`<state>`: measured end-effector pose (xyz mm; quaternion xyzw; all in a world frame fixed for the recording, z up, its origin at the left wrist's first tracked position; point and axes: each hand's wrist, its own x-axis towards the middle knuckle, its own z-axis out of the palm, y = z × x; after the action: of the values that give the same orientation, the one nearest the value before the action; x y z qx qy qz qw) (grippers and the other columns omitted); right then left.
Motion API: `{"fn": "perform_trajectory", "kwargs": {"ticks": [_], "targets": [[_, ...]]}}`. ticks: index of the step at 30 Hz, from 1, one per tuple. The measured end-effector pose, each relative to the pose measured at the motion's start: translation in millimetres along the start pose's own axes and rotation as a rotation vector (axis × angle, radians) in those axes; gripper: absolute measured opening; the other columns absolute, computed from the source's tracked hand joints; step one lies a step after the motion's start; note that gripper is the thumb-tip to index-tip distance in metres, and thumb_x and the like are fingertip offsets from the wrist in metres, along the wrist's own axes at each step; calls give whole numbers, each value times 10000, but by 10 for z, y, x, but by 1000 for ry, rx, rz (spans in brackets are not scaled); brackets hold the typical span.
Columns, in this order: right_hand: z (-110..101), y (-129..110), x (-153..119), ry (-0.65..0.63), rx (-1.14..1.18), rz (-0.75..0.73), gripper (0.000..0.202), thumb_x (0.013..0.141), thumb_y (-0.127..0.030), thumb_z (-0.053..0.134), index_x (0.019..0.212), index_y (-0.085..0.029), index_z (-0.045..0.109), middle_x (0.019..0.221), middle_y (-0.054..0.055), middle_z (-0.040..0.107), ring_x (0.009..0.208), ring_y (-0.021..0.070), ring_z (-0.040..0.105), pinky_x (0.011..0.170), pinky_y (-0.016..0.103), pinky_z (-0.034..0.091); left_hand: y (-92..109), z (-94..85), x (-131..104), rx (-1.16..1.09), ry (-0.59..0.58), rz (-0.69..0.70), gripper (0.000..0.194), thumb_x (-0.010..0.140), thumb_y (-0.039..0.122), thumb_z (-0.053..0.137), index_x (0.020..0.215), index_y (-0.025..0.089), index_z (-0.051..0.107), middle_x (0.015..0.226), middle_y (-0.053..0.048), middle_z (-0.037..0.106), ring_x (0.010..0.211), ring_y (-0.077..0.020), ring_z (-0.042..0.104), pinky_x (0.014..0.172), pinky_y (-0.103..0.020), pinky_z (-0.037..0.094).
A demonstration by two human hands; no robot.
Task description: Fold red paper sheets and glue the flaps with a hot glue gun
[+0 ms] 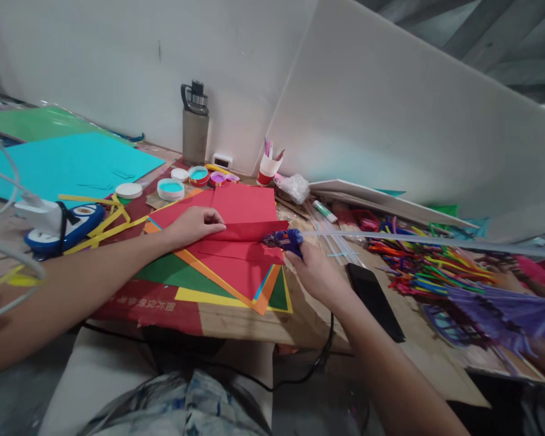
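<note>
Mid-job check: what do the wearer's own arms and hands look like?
The left hand and right hand are ungloved, and the left forearm and right forearm show no sleeve, watch or bracelet. No ring or marking is visible either.

Your left hand [200, 225] and right hand [315, 266] face each other, a gap between them
Your left forearm [95, 287], bare, comes in from the left, the hand back up, fingers curled, thumb drawn close to the fingertips; your right forearm [376, 345], also bare, angles up from the lower right, that hand wrapped in a firm grip
</note>
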<state>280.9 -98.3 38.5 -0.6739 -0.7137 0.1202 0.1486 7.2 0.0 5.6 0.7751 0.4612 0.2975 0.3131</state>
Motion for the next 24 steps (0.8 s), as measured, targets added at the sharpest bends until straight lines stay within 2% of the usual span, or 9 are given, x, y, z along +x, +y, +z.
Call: {"fn": "perform_trajectory", "kwargs": {"ticks": [4, 7, 10, 13, 15, 17, 19, 21, 24], "targets": [[-7, 77, -30, 16, -32, 35, 263, 909, -308, 408, 998, -135, 584, 978, 163, 653, 919, 265, 604, 719, 321, 408, 11, 8, 6, -2, 5, -7, 275, 731, 439, 619, 780, 171, 654, 779, -24, 697, 730, -160, 621, 668, -264, 470], [23, -27, -30, 24, 22, 24, 240, 899, -293, 426, 1005, -146, 583, 976, 148, 657, 921, 250, 602, 727, 312, 412, 8, 11, 2, -9, 8, -11, 268, 735, 428, 618, 787, 167, 653, 780, -23, 695, 730, -157, 618, 669, -261, 466], [77, -172, -1, 9, 77, -50, 227, 888, -260, 445, 1045, -152, 568, 992, 131, 656, 936, 233, 594, 745, 303, 410, -10, 0, -10, -8, -6, -14, 271, 747, 427, 610, 798, 164, 651, 789, -27, 695, 740, -159, 620, 672, -261, 465], [98, -246, 31, -21, 48, -69, 215, 890, -274, 438, 994, -138, 568, 932, 138, 655, 867, 232, 597, 706, 303, 406, 64, -43, -10, 43, -6, 41, 287, 769, 439, 594, 840, 168, 658, 851, -37, 700, 793, -172, 623, 716, -274, 466], [86, -252, 41, -38, 12, -53, 211, 893, -288, 426, 942, -139, 566, 898, 141, 653, 821, 232, 597, 684, 307, 402, 242, -74, 11, 110, 48, 145, 294, 787, 443, 580, 902, 188, 670, 962, -39, 696, 897, -187, 612, 796, -292, 454], [63, -245, 46, -49, 8, -58, 211, 895, -293, 418, 932, -146, 565, 909, 143, 654, 830, 234, 599, 695, 309, 404, 526, -78, 61, 150, 64, 279, 295, 835, 429, 536, 979, 212, 676, 1094, -39, 667, 1052, -198, 565, 923, -313, 404], [45, -240, 47, -51, 35, -88, 205, 894, -274, 416, 964, -152, 566, 948, 144, 658, 876, 237, 602, 725, 310, 410, 853, -33, 145, 176, 6, 419, 295, 873, 384, 506, 1062, 230, 672, 1185, -44, 627, 1149, -199, 512, 998, -326, 342], [34, -240, 47, -46, 46, -114, 203, 888, -256, 425, 989, -153, 568, 984, 151, 658, 925, 244, 600, 757, 313, 413, 1134, 67, 257, 194, -98, 576, 270, 887, 323, 500, 1068, 235, 681, 1196, -52, 619, 1136, -188, 520, 996, -313, 330], [23, -234, 47, -51, 22, -90, 203, 884, -252, 438, 966, -130, 578, 1019, 183, 651, 955, 263, 594, 778, 330, 416, 1343, 263, 438, 202, -256, 734, 189, 855, 270, 563, 913, 200, 729, 1051, -62, 686, 1047, -193, 568, 948, -315, 351]]}}
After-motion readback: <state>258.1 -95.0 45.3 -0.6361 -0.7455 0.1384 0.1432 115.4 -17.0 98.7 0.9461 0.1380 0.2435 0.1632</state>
